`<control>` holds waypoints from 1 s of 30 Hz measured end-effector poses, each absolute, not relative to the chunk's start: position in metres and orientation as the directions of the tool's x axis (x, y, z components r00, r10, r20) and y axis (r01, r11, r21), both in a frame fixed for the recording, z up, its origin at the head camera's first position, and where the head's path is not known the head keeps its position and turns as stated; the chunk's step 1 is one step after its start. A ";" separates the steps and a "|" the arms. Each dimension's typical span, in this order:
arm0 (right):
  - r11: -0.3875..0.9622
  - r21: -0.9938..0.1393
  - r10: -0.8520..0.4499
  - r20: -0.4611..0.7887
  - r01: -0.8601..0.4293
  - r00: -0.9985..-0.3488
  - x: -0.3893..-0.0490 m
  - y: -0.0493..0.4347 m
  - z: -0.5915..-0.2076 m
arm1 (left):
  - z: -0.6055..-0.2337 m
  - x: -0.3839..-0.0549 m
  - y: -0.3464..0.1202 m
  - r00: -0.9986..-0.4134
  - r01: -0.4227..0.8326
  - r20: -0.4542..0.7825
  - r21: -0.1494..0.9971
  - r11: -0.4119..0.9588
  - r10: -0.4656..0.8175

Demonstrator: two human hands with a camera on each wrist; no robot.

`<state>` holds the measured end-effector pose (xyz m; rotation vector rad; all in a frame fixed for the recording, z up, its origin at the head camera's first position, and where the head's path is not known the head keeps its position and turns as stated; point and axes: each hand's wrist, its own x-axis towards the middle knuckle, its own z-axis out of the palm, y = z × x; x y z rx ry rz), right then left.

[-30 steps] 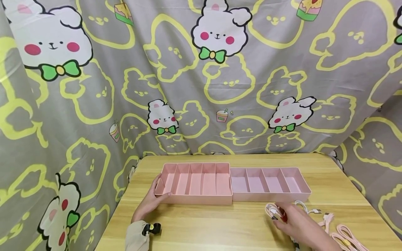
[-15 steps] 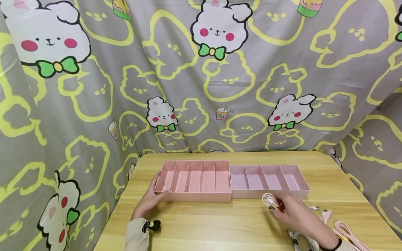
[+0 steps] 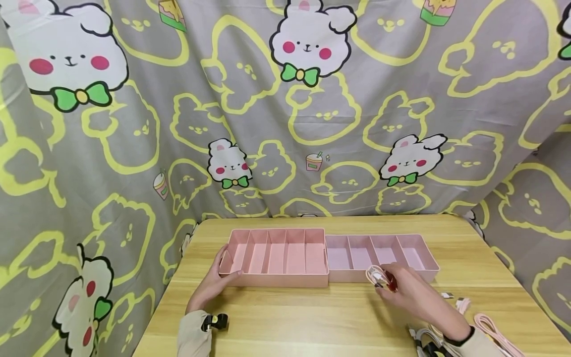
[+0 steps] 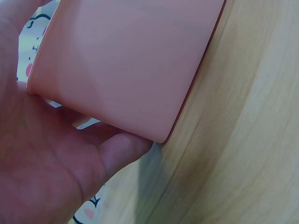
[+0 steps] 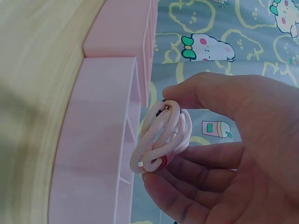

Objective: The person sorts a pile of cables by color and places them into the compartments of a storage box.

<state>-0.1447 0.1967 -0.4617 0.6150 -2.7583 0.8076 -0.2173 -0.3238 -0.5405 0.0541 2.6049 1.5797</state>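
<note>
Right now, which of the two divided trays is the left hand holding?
The pink tray with five compartments: the left hand holds its left end. The lilac tray to its right shows four compartments, untouched by that hand.

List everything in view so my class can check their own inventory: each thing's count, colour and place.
Pink box: one, pink, five compartments, on the table's left side
Lilac box: one, pale purple, right of the pink box
Held cable: one coil, pale pink, in the right hand
Loose cables: several, exact count unclear, pink and white, table's near right
Table: one, light wood colour, under the boxes
Cloth: number of pieces unclear, grey with yellow outlines and white animals, behind the table
Sleeves: two, beige, on the forearms
Left hand: one, bare, gripping the pink box's left end
Right hand: one, bare, before the lilac box
</note>
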 end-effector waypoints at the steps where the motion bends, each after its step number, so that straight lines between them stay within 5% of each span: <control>1: 0.763 -0.470 -0.332 0.306 -0.444 -0.892 -0.146 0.196 -0.461 | -0.541 -0.217 -0.324 -0.995 -0.019 -0.063 0.886 0.463 0.081; 30: 0.746 -0.482 -0.369 0.276 -0.460 -0.888 -0.170 0.185 -0.430 | -0.541 -0.219 -0.324 -0.995 -0.014 -0.058 0.883 0.470 0.079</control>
